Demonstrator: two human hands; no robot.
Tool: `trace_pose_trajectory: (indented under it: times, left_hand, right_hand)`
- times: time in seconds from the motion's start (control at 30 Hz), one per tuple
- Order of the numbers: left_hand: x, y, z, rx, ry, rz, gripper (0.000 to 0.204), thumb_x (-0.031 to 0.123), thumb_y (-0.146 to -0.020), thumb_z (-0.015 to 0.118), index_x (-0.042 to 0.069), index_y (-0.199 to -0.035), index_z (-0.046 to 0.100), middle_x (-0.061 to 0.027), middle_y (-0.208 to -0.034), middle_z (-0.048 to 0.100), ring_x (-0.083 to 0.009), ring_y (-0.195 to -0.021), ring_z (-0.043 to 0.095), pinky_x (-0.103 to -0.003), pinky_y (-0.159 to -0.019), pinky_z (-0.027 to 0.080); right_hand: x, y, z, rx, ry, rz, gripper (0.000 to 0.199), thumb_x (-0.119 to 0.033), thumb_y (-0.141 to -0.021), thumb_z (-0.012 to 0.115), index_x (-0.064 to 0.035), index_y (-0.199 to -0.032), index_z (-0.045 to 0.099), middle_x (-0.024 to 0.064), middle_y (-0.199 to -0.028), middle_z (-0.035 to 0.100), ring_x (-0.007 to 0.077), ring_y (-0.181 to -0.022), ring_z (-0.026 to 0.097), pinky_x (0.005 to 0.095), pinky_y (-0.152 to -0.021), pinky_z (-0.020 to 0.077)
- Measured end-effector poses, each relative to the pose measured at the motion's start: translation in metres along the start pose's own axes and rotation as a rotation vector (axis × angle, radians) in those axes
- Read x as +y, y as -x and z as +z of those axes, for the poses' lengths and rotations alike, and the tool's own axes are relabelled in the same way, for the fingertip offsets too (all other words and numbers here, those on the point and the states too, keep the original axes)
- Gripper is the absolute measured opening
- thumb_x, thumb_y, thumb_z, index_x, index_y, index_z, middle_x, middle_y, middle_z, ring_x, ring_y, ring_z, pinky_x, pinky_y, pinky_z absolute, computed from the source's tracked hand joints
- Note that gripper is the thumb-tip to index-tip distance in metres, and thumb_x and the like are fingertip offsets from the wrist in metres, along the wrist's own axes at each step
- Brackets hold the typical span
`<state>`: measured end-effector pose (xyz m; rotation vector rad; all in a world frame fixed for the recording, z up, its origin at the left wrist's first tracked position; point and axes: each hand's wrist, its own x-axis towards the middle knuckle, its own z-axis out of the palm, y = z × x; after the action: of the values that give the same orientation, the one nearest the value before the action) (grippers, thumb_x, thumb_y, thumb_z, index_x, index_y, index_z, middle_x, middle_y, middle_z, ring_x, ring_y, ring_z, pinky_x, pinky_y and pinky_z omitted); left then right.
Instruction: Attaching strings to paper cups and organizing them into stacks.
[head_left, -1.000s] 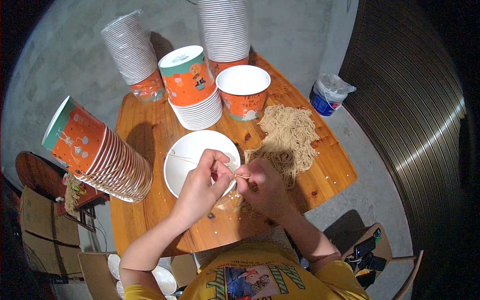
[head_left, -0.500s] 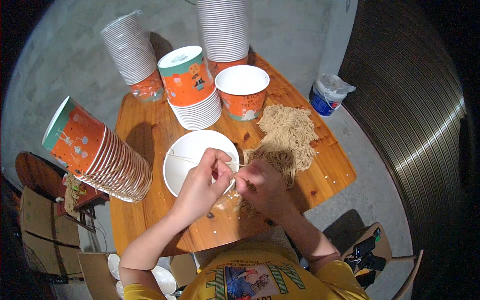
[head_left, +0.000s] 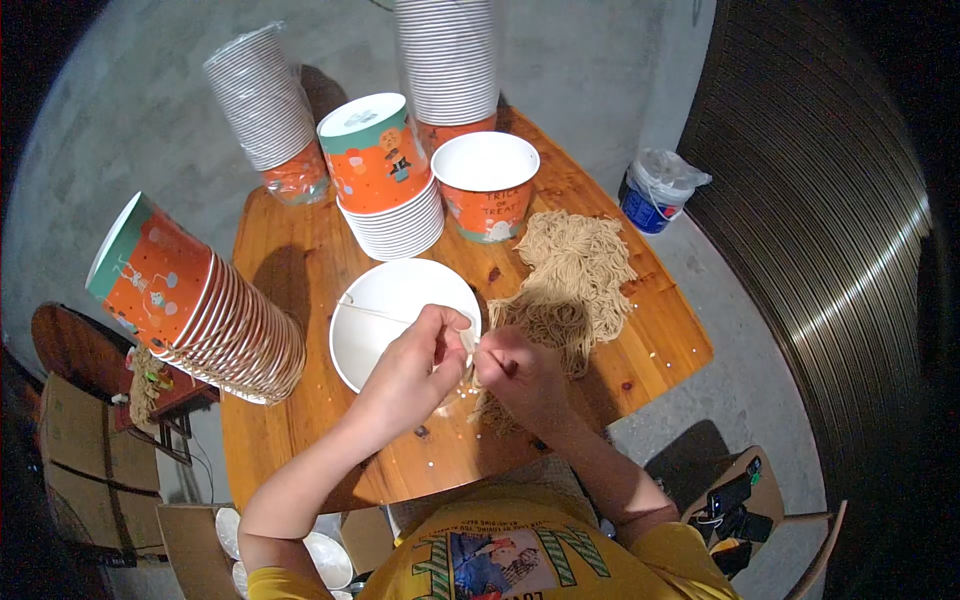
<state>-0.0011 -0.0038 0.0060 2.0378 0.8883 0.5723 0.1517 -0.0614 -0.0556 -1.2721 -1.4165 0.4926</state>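
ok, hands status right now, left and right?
Left hand: closed, pinching the rim of the white bowl and a thin string.
Right hand: closed, fingers curled by the noodles; held item cannot be told.

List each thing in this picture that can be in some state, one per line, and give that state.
White bucket: upright, open, a thin cord across its mouth.
Left hand: pinching the cord at the rim.
Right hand: closed on the cord's other end.
Orange bucket: upright, empty.
Side stack: tipped over.
Twine heap: loose, tangled.
Blue pail: bag-lined, on the floor.
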Motion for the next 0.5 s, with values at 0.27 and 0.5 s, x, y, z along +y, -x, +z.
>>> trace_pose_trajectory:
  times: [0.27,0.5]
  left_hand:
    - [-0.006,-0.001,0.004,0.087,-0.19,0.234,0.01,0.002,-0.081,0.056,-0.001,-0.09,0.054,-0.0142,-0.085,0.053,-0.031,-0.083,0.055,-0.038,-0.075,0.045]
    - [-0.004,-0.001,0.002,0.144,-0.269,0.288,0.006,0.0,-0.081,0.055,-0.001,-0.086,0.052,-0.0157,-0.084,0.051,-0.0341,-0.085,0.052,-0.04,-0.076,0.043]
  right_hand:
    - [0.021,0.009,0.01,0.137,-0.208,-0.218,0.006,-0.003,-0.082,0.059,-0.002,-0.086,0.055,0.0047,-0.076,0.058,0.0102,-0.061,0.056,0.0249,-0.056,0.046]
    - [0.014,0.015,0.006,-0.039,-0.169,-0.096,0.007,-0.005,-0.084,0.059,-0.0036,-0.087,0.053,0.0055,-0.077,0.054,0.0128,-0.066,0.051,0.0263,-0.06,0.0435]
